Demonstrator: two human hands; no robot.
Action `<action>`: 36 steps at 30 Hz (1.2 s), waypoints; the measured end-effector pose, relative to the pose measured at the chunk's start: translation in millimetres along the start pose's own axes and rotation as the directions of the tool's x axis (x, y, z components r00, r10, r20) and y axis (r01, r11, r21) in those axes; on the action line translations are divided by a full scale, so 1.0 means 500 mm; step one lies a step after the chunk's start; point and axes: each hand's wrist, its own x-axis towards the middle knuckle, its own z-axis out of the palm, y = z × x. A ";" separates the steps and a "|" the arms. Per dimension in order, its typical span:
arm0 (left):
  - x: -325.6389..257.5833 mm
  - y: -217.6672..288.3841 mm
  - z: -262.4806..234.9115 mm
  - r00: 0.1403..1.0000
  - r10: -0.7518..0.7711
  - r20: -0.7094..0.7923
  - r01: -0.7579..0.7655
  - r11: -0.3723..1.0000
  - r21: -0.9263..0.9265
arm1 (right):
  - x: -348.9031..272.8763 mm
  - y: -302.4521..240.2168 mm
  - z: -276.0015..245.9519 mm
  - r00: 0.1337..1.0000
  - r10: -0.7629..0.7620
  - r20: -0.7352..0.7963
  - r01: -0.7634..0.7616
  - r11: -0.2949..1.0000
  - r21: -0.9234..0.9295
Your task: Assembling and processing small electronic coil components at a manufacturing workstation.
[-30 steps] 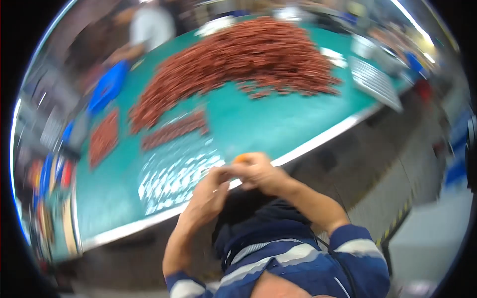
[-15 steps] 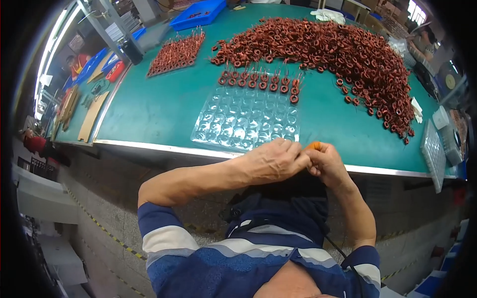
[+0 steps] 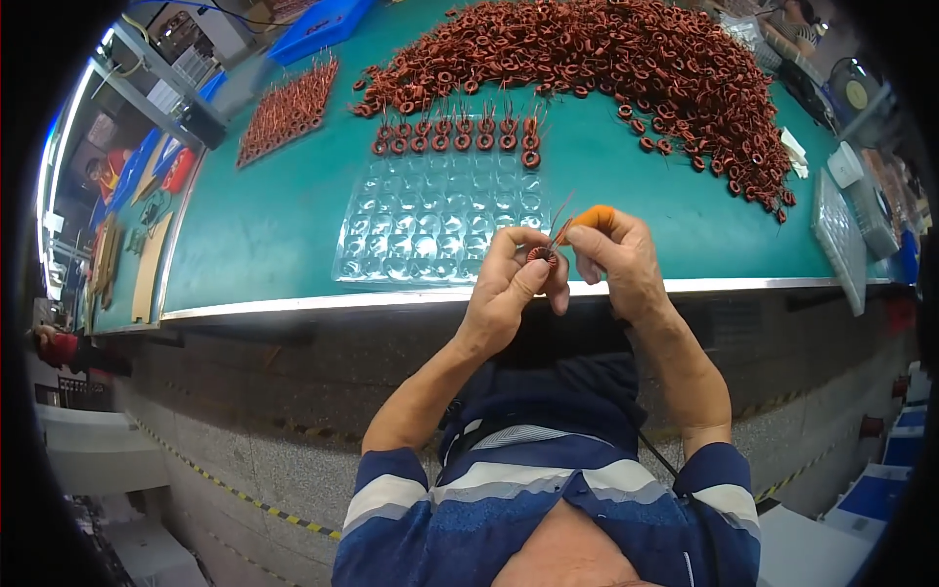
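My left hand (image 3: 511, 286) pinches a small copper-wound ring coil (image 3: 541, 256) at the near edge of the green table (image 3: 264, 235). My right hand (image 3: 618, 256), with an orange cot on one fingertip, holds the coil's thin wire leads that stick up from it. Just beyond my hands lies a clear plastic blister tray (image 3: 435, 210); its far row holds several coils (image 3: 455, 137) standing in pockets. A big heap of the same copper coils (image 3: 626, 59) covers the far right of the table.
A second batch of coils (image 3: 289, 103) lies at the far left, with a blue bin (image 3: 323, 24) behind it. Another clear tray (image 3: 841, 235) rests at the right edge. Wooden strips and tools (image 3: 132, 254) sit at the left end. Grey floor with striped tape lies below.
The view has swung from a tilted, blurred look to a steady one over the tray. Both hands stay together at the table edge, working on the one coil.
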 end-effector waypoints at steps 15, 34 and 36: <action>0.002 0.014 -0.007 0.991 -0.036 -0.128 0.056 0.986 0.159 | 0.001 0.022 0.015 0.998 -0.056 -0.024 0.060 0.976 0.208; 0.210 0.096 -0.251 0.956 0.283 -0.080 -0.029 0.361 0.932 | 0.147 0.037 -0.598 0.884 -0.458 0.096 -0.141 -0.457 -0.878; 0.238 0.076 -0.242 0.968 0.216 -0.124 0.013 0.452 0.892 | 0.164 0.037 -0.601 0.872 -0.469 0.142 -0.091 -0.441 -0.893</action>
